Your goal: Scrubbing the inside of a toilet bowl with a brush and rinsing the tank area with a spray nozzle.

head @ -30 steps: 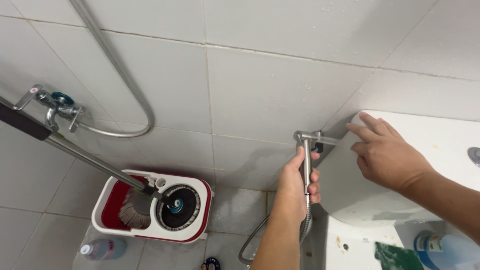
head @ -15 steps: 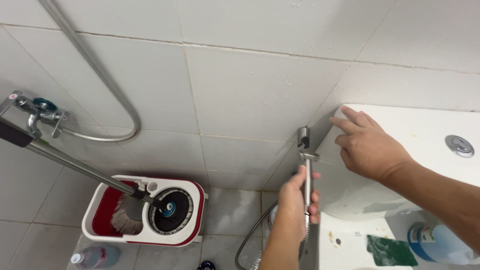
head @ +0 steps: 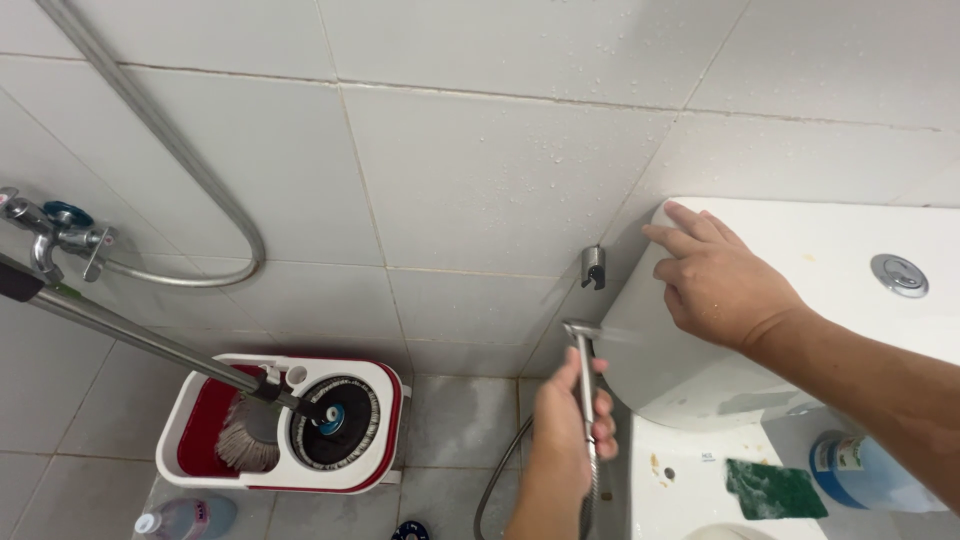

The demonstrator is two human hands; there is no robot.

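My left hand [head: 568,425] is wrapped in a fist around the handle of the metal bidet sprayer [head: 584,372], thumb up along the stem, with the nozzle head turned toward the side of the white toilet tank [head: 690,370]; the sprayer sits below and clear of its small wall bracket [head: 593,266], and its flexible hose [head: 498,480] loops down beside my wrist toward the floor. My right hand [head: 718,282] lies flat on the near left corner of the tank lid, fingers loosely spread and pressing on the edge, holding nothing. Further along the lid I see the round chrome flush button [head: 898,274]. Below the tank, on the white ledge of the bowl, a green scouring pad [head: 775,490] lies near a blue bottle [head: 868,472] that is partly hidden by my right forearm. Off to the left, on the tiled floor, stands a red and white spin mop bucket [head: 285,425] with the mop head [head: 248,440] resting in it and its long pole [head: 130,335] slanting up out of view. A small pinkish bottle [head: 188,518] lies in front of the bucket. On the wall above, a tap [head: 55,232] feeds a curved metal shower hose [head: 190,190].
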